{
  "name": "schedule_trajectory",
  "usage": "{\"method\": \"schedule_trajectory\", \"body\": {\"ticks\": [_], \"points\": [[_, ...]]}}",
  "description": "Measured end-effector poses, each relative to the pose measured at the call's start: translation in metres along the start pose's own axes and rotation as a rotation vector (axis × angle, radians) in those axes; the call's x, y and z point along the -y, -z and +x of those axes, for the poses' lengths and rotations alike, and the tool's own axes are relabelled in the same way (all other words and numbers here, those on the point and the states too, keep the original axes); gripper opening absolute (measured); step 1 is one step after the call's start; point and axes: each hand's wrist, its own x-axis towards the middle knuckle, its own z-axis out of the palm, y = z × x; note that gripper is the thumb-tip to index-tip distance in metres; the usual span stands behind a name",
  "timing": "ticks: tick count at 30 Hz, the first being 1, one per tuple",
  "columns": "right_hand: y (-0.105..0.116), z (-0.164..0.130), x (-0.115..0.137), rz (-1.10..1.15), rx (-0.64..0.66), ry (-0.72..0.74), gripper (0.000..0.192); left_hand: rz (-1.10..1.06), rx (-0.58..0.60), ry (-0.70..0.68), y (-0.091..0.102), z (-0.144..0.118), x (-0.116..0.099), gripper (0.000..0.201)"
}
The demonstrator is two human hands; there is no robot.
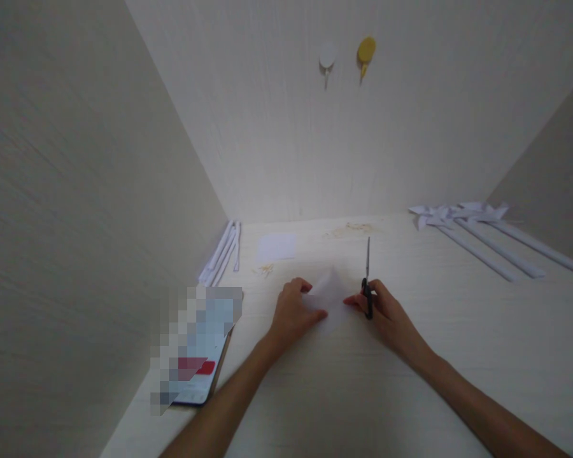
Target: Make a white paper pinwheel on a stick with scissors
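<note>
A small piece of white paper (pixel 332 296) lies in front of me with a corner pointing away. My left hand (pixel 293 308) grips its left side, thumb and fingers closed at the paper's edge. At the right, my right hand (pixel 379 308) is closed round the black handles of a pair of scissors (pixel 367 286), whose blades point away from me. A fingertip of that hand is close to the paper's right corner; whether it touches is hard to make out.
Rolled paper sticks (pixel 223 251) lie at the back left, near a white sheet (pixel 277 247) and toothpicks (pixel 266 270). Paper pinwheels (pixel 458 213) with stick handles lie at the back right. A phone (pixel 205 346) rests on the left. Walls enclose the table (pixel 363 394); two hooks (pixel 367 49) hang behind.
</note>
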Motion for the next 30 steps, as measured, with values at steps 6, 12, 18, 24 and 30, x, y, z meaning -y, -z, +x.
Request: {"method": "schedule_trajectory", "body": {"ticks": [6,12,18,24,30], "points": [[0.0,-0.001,0.005,-0.024,-0.007,0.003,0.018,-0.802,0.013,0.184,-0.005,0.0,-0.003,0.062],[-0.004,-0.002,0.001,-0.018,0.068,0.064,0.017,-0.838,0.01,0.294,-0.01,-0.002,-0.009,0.032],[-0.013,-0.004,0.009,0.138,0.056,0.118,0.019,-0.477,-0.226,0.323,-0.009,-0.007,-0.021,0.025],[-0.006,0.003,0.012,0.345,-0.22,0.052,0.025,-0.578,-0.324,0.366,-0.01,-0.008,-0.017,0.034],[-0.003,0.009,0.008,0.339,-0.123,-0.043,0.031,-0.654,-0.335,0.316,-0.012,-0.006,-0.01,0.037]]}}
